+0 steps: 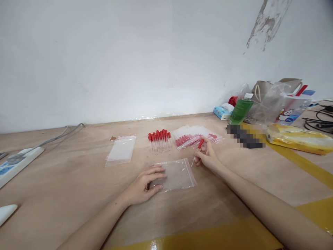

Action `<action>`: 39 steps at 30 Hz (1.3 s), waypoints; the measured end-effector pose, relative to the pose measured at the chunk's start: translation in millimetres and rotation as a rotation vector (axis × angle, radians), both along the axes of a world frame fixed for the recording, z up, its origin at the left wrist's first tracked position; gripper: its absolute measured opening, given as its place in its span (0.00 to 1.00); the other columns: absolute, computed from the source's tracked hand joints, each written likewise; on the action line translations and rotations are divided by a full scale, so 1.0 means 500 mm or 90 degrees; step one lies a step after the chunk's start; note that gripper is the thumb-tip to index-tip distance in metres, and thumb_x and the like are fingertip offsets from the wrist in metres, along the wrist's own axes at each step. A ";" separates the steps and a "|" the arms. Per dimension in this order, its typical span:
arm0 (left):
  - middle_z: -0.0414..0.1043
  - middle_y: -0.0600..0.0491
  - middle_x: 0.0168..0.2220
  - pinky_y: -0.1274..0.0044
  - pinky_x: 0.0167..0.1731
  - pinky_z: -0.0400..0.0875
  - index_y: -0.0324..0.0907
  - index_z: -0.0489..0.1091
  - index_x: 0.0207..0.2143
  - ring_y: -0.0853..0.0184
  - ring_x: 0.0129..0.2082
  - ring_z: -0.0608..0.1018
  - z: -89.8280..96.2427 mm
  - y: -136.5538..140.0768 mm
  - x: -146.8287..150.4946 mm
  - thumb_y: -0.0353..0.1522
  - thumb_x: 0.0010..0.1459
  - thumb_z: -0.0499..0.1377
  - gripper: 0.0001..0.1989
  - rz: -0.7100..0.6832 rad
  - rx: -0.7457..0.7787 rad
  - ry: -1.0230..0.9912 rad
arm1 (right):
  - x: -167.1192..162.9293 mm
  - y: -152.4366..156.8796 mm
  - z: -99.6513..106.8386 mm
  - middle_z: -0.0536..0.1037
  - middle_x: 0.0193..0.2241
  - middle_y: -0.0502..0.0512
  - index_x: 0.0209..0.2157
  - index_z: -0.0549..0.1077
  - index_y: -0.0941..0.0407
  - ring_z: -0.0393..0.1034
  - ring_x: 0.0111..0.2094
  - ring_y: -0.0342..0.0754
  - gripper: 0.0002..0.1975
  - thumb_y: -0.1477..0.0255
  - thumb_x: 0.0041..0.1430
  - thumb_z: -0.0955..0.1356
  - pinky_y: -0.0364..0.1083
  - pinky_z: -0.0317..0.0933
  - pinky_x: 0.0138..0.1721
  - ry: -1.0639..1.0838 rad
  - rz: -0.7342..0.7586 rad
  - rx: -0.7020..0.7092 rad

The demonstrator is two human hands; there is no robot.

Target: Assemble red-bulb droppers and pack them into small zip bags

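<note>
My left hand (147, 184) lies with its fingers spread on the left end of a clear zip bag (177, 175), which is flat on the table. Between the fingers of my right hand (206, 154) is a glass dropper with a red rubber bulb (201, 143). Its thin glass tip points down beside the bag's zip edge. Behind the bag lies a row of several red-bulbed droppers (159, 136). A pile of bagged droppers (191, 135) sits just past my right hand. To the left is a stack of zip bags (121, 149).
A power strip (23, 163) with a grey cable stands at the far left. At the right are a green bottle (240, 109), a blue tissue pack (222, 111), a yellow package (299, 139), plastic bags and black cables. Yellow tape (197, 236) crosses the table's near edge.
</note>
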State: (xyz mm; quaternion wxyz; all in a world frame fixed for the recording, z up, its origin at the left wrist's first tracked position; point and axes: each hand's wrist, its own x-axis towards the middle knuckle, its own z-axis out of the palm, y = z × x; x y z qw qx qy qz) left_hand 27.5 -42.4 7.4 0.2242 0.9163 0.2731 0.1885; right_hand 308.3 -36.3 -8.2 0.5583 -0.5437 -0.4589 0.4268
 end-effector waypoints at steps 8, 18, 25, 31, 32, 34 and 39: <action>0.62 0.51 0.54 0.64 0.55 0.57 0.48 0.61 0.53 0.63 0.55 0.63 -0.002 0.002 0.006 0.37 0.57 0.53 0.20 0.039 0.007 0.042 | -0.012 -0.005 -0.009 0.67 0.20 0.41 0.48 0.46 0.52 0.67 0.18 0.42 0.36 0.65 0.40 0.69 0.43 0.65 0.20 0.030 0.010 -0.015; 0.63 0.50 0.54 0.65 0.55 0.57 0.45 0.60 0.54 0.61 0.54 0.64 -0.002 0.007 0.004 0.39 0.57 0.53 0.22 0.084 0.050 0.035 | 0.022 -0.002 0.010 0.72 0.22 0.46 0.31 0.58 0.55 0.68 0.20 0.40 0.19 0.65 0.42 0.71 0.42 0.64 0.24 0.048 0.141 -0.117; 0.61 0.51 0.55 0.63 0.56 0.54 0.47 0.57 0.56 0.61 0.56 0.62 -0.002 0.008 0.003 0.38 0.58 0.52 0.23 0.069 0.050 0.053 | 0.022 -0.002 -0.003 0.67 0.15 0.43 0.27 0.65 0.58 0.59 0.16 0.37 0.18 0.62 0.38 0.73 0.38 0.53 0.18 -0.108 0.246 -0.052; 0.59 0.52 0.56 0.63 0.57 0.51 0.48 0.55 0.57 0.62 0.56 0.61 -0.005 0.009 0.000 0.37 0.58 0.51 0.23 0.050 0.048 0.064 | 0.013 -0.002 -0.012 0.73 0.25 0.50 0.29 0.70 0.59 0.65 0.25 0.40 0.15 0.65 0.40 0.72 0.41 0.59 0.27 -0.160 0.300 0.008; 0.59 0.52 0.56 0.62 0.57 0.51 0.48 0.55 0.57 0.62 0.56 0.61 -0.005 0.009 0.001 0.37 0.58 0.51 0.23 0.047 0.048 0.062 | 0.014 -0.002 -0.009 0.73 0.26 0.51 0.30 0.70 0.59 0.65 0.26 0.41 0.14 0.66 0.41 0.71 0.42 0.59 0.28 -0.180 0.298 0.020; 0.60 0.52 0.56 0.62 0.57 0.51 0.48 0.55 0.57 0.62 0.56 0.61 -0.005 0.010 0.001 0.36 0.58 0.51 0.23 0.045 0.046 0.056 | 0.018 -0.001 -0.003 0.72 0.27 0.52 0.30 0.71 0.59 0.65 0.26 0.41 0.12 0.67 0.43 0.70 0.42 0.58 0.28 -0.223 0.290 0.051; 0.60 0.50 0.56 0.61 0.57 0.51 0.47 0.55 0.57 0.61 0.56 0.61 -0.004 0.010 0.002 0.36 0.58 0.52 0.23 0.037 0.039 0.051 | 0.021 -0.002 0.004 0.72 0.26 0.52 0.29 0.71 0.59 0.65 0.27 0.42 0.11 0.66 0.45 0.69 0.42 0.58 0.29 -0.232 0.327 0.076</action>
